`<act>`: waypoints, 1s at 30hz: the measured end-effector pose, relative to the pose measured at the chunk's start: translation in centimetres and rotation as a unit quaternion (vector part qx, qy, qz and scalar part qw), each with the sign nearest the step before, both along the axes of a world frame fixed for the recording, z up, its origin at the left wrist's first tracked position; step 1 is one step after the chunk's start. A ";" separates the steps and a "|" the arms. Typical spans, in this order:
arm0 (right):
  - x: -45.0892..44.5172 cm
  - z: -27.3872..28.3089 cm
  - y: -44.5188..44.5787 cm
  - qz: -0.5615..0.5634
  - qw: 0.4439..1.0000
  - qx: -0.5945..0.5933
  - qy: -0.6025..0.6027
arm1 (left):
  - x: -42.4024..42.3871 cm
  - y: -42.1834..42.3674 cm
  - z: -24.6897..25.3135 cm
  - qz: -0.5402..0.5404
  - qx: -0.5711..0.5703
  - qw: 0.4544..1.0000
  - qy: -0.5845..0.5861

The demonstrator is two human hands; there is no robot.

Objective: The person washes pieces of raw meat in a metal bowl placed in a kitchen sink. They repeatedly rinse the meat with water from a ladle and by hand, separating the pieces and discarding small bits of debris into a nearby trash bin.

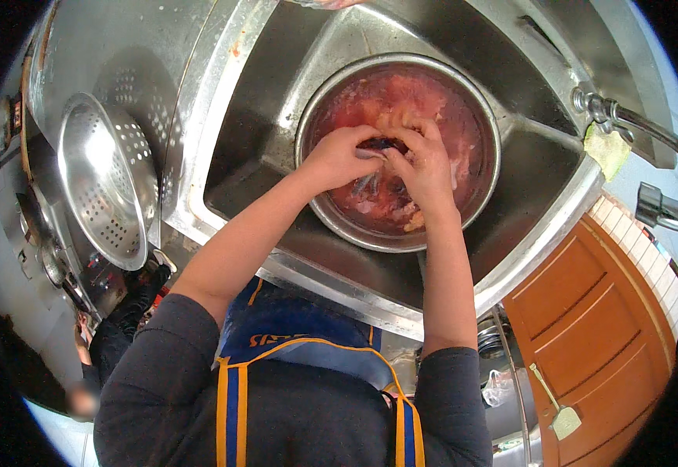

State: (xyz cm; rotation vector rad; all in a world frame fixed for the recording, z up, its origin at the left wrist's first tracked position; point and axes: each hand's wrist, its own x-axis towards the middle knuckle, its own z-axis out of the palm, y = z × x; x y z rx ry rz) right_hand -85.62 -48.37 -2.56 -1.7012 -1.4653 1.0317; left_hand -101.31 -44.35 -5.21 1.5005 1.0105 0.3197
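Note:
A round stainless steel basin (pixel 494 146) stands in the metal sink (pixel 245 125) before me. Reddish water fills much of it, with pale and pink pieces of raw meat (pixel 409 96) in the liquid. Over the middle of the basin, my left hand (pixel 342 154) and my right hand (pixel 426 154) meet with bent fingers around a dark, wet piece of raw meat (pixel 384 143). Both hands grip this piece; my fingers partly cover it, so its exact kind is unclear. My right fingertips reach down to the water's surface.
A steel colander (pixel 102 181) leans tilted on the counter left of the sink. At the right are a faucet (pixel 601 111) and a yellow-green cloth (pixel 607 149). A fly swatter (pixel 561 417) hangs by a brown door (pixel 595 327). Another person (pixel 111 338) is at the far left.

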 end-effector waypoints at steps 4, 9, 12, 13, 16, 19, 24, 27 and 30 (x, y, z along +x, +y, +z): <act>-0.5 0.6 -0.7 -0.076 0.996 -0.037 0.035 | -0.3 0.2 1.6 0.091 -0.223 0.969 -0.057; -1.6 0.2 -1.8 -0.103 0.993 0.007 0.057 | -0.9 0.0 2.4 0.164 -0.385 0.890 -0.183; -2.5 0.3 -2.1 -0.132 0.986 -0.013 0.097 | -0.6 -0.5 3.5 0.147 -0.317 0.922 -0.167; -2.7 0.5 -2.1 -0.147 0.979 -0.027 0.136 | -0.6 -0.5 3.6 0.150 -0.317 0.923 -0.157; -3.3 1.5 -2.1 -0.187 0.945 -0.058 0.264 | -0.8 -0.7 3.9 0.153 -0.309 0.925 -0.157; -3.6 2.5 -2.1 -0.190 0.932 -0.059 0.304 | -0.4 -1.0 4.7 0.157 -0.278 0.930 -0.182; -3.8 3.4 -1.8 -0.127 0.988 0.028 0.082 | 0.3 -1.5 5.8 0.203 -0.219 0.940 -0.163; -4.2 3.4 -2.3 -0.124 0.986 0.007 0.111 | 0.0 -1.5 5.3 0.253 -0.330 0.884 -0.213; -4.2 4.7 -2.3 -0.131 0.983 -0.034 0.126 | -0.1 -1.4 5.6 0.275 -0.385 0.846 -0.247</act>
